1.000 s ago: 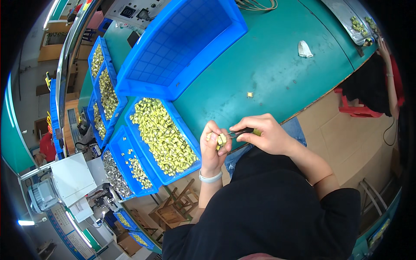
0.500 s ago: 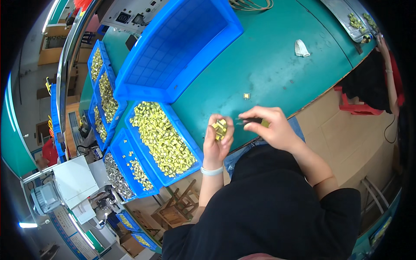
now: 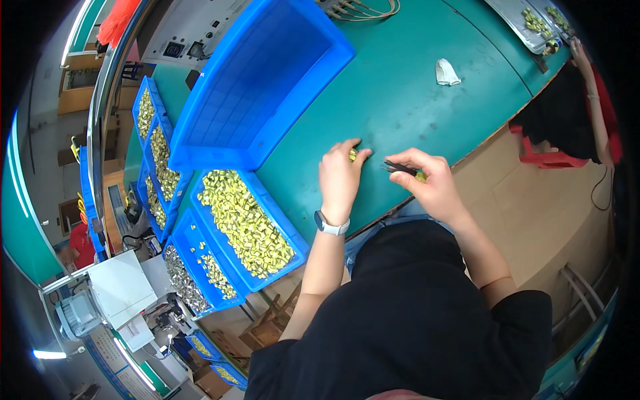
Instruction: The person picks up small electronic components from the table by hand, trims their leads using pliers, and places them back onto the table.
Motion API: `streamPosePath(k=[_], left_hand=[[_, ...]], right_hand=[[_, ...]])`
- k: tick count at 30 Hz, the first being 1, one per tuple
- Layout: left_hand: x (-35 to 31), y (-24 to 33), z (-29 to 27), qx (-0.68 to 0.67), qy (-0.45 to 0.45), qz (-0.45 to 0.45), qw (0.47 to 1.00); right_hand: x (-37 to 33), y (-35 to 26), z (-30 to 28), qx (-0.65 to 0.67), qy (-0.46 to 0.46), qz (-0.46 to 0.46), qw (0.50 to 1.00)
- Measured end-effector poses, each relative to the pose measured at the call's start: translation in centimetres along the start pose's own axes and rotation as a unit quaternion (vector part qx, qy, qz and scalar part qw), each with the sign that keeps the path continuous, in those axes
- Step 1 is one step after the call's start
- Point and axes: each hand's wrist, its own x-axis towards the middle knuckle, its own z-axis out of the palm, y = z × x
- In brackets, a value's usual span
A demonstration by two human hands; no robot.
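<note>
My left hand, with a watch on its wrist, is turned palm down over the green table. Its fingers are curled around small yellow block-shaped parts; most of them are hidden, so how many cannot be told. To its right, near the table's front edge, my right hand grips dark tweezers whose tips point left toward my left hand. Something yellow shows by the fingers of the right hand. Left of my hands lies a blue tray heaped with similar yellow parts.
A large blue bin stands tilted behind the tray. Further left are a blue tray with fewer parts and metal pieces, and other filled trays. A white cloth-like piece lies on the table. Another person's arm is at the right.
My left hand has turned from palm up to palm down and moved up over the table. The single part that lay on the table is no longer visible. The view has shifted slightly.
</note>
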Motion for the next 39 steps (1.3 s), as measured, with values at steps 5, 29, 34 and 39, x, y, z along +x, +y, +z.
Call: streamPosePath(k=[5,29,34,39], left_hand=[[-0.5,0.2,-0.5,0.037,-0.050,0.013,0.998],[-6.5,-0.3,-3.9,-0.754,-0.211,-0.180,0.596],[-6.6,-0.4,-4.1,-0.750,-0.212,-0.174,0.602],[-6.4,-0.5,-4.2,-0.746,-0.219,-0.165,0.607]], right_hand=[[0.2,0.3,-0.4,0.009,0.002,0.001,1.000],[0.2,-1.6,1.6,-0.207,-0.027,-0.238,0.949],[0.3,-1.6,1.7,-0.222,-0.026,-0.265,0.938],[0.3,-1.9,1.4,-0.219,-0.030,-0.247,0.944]])
